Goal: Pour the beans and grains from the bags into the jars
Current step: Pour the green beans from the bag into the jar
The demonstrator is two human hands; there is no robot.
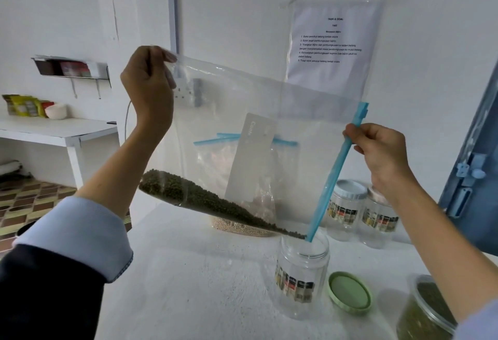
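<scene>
Head view: left hand [149,83], upper left of centre, pinching the bottom corner of a clear bag [242,129] held tilted — right hand [377,151], centre right, curled round its blue zip strip [334,178]. Dark green beans [194,197] banked along the bag's lower edge, sloping to the open jar [301,272] at lower centre on the white worktop [188,285]. Green lid [349,292] just right of it — two lidded jars [361,213] behind.

**Bag tilted over open jar**

Left hand [147,89] pinches the upper corner of a clear zip bag [242,113]; right hand [381,156] grips its blue zipper strip [336,175]. Green beans [204,202] lie along the lower edge, sloping toward the open jar [301,280]. A green lid [349,292] lies just right of it on the white table [188,285].
</scene>
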